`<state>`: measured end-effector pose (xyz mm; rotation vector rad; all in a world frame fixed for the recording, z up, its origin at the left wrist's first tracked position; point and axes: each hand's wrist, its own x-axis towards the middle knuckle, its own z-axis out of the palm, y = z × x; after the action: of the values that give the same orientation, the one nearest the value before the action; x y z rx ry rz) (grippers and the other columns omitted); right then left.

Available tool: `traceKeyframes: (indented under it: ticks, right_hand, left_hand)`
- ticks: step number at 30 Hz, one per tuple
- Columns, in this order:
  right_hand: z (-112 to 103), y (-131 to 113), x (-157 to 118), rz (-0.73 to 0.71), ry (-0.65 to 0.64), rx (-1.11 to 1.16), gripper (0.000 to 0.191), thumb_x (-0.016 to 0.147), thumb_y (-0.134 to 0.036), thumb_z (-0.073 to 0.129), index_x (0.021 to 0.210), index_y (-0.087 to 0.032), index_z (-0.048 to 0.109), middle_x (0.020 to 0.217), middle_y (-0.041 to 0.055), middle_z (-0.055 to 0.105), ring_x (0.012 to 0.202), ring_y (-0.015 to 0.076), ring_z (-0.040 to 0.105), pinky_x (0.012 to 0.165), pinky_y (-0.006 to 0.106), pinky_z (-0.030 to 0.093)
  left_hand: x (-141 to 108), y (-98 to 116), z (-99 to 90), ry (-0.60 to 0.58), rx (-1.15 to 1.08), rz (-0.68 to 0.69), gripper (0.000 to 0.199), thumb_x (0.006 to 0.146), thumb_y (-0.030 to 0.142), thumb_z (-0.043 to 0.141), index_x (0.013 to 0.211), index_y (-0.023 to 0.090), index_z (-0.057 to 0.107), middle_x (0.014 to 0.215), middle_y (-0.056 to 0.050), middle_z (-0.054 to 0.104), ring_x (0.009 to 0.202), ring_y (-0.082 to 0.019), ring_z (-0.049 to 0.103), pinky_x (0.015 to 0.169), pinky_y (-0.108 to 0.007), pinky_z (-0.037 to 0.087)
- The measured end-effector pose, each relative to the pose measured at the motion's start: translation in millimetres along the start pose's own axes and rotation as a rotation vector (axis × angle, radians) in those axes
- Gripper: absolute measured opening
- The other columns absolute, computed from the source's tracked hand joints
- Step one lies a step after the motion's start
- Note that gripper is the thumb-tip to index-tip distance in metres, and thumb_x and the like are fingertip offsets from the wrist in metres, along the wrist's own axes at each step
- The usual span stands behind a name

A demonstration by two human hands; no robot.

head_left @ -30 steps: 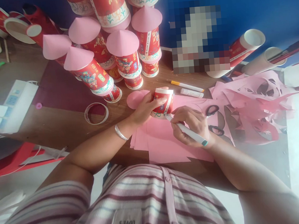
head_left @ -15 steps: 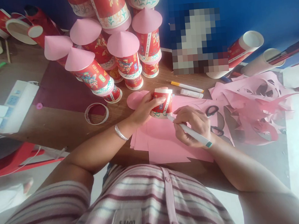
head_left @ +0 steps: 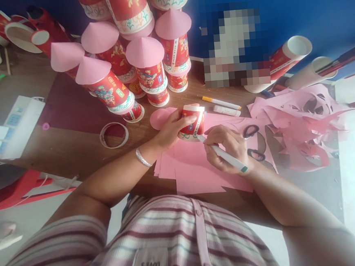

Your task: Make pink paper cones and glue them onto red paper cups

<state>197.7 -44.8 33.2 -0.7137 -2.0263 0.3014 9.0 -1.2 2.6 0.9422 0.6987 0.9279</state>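
My left hand [head_left: 172, 129] is wrapped round a small red paper cup [head_left: 189, 121], thumb across its printed side. A white band near the cup's lower end carries green curly marks. In my right hand [head_left: 226, 147] is a white marker pen [head_left: 228, 158] with a green end, gripped like a pencil, its tip at that white band. Below both hands lie pink paper sheets [head_left: 195, 172] on the brown table. Beside my right hand are the dark handles of scissors [head_left: 256, 154], the rest largely hidden.
Several red cup towers with pink cone tops [head_left: 145, 53] stand at the back. A tape roll [head_left: 114, 134] lies left, a yellow-capped marker [head_left: 221, 103] and a white tube [head_left: 226, 110] behind my right hand. Pink paper scraps [head_left: 300, 131] are heaped at right, near a cardboard tube [head_left: 299, 46].
My right hand and the marker have shifted very slightly left along the cup's white band. The left hand keeps the cup in nearly the same place.
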Motion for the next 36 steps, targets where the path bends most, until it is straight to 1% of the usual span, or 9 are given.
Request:
traceKeyframes:
  ticks: [2,5,12,18,24,29,36]
  right_hand:
    - [0.1,0.3,-0.5,0.002,-0.008,0.0,0.026,0.081,-0.006,0.059,0.097,-0.025,0.058,0.073,-0.0009,0.065,0.064,0.0194,0.068,0.058,0.032,0.056]
    - [-0.5,0.9,-1.1,0.003,-0.027,-0.011,0.027,0.081,-0.005,0.059,0.098,-0.026,0.058,0.073,-0.0014,0.065,0.066,0.0201,0.069,0.058,0.032,0.055]
    - [-1.1,1.4,-0.6,0.002,-0.035,-0.044,0.025,0.083,-0.006,0.058,0.097,-0.027,0.054,0.073,-0.0017,0.063,0.065,0.0194,0.068,0.056,0.033,0.055]
    - [-1.9,1.6,-0.4,0.011,-0.032,-0.055,0.025,0.083,-0.006,0.059,0.097,-0.027,0.054,0.074,-0.0012,0.064,0.065,0.0199,0.069,0.057,0.033,0.055]
    - [-2.8,1.1,0.5,0.006,-0.023,-0.048,0.028,0.08,-0.004,0.059,0.098,-0.025,0.054,0.074,-0.001,0.063,0.065,0.0205,0.07,0.057,0.033,0.055]
    - [-2.6,0.8,0.7,0.002,-0.021,-0.057,0.029,0.08,-0.004,0.059,0.098,-0.027,0.053,0.073,-0.0022,0.063,0.064,0.0194,0.069,0.057,0.033,0.057]
    - [-1.3,0.9,-0.3,0.005,-0.008,-0.066,0.027,0.079,-0.005,0.058,0.095,-0.027,0.053,0.071,-0.0027,0.062,0.064,0.0196,0.068,0.059,0.034,0.058]
  left_hand:
    - [-0.3,0.8,0.5,0.013,-0.002,-0.015,0.033,0.09,0.042,0.071,0.112,0.018,0.067,0.081,-0.002,0.073,0.073,-0.017,0.07,0.069,-0.029,0.055]
    - [-0.5,1.9,1.2,0.022,-0.009,-0.026,0.035,0.09,0.042,0.072,0.114,0.017,0.066,0.082,-0.003,0.073,0.074,-0.018,0.07,0.069,-0.03,0.055]
    - [0.1,1.6,1.4,-0.015,-0.002,-0.009,0.027,0.091,0.043,0.07,0.102,0.019,0.068,0.081,-0.002,0.072,0.074,-0.018,0.069,0.072,-0.032,0.056]
    - [0.6,0.3,0.3,-0.02,0.009,0.009,0.028,0.091,0.046,0.072,0.095,0.019,0.069,0.082,-0.003,0.073,0.075,-0.017,0.069,0.07,-0.03,0.056]
    - [0.8,1.1,0.5,-0.035,-0.001,0.009,0.028,0.092,0.045,0.07,0.098,0.018,0.068,0.08,-0.004,0.073,0.073,-0.018,0.069,0.07,-0.031,0.055]
    - [1.0,-0.4,-1.3,-0.012,0.004,0.016,0.028,0.091,0.045,0.071,0.098,0.018,0.069,0.08,-0.003,0.073,0.072,-0.016,0.069,0.069,-0.028,0.055]
    - [2.1,-1.0,-2.5,-0.018,0.026,0.039,0.028,0.092,0.044,0.069,0.089,0.017,0.07,0.081,-0.003,0.073,0.073,-0.016,0.07,0.07,-0.028,0.056]
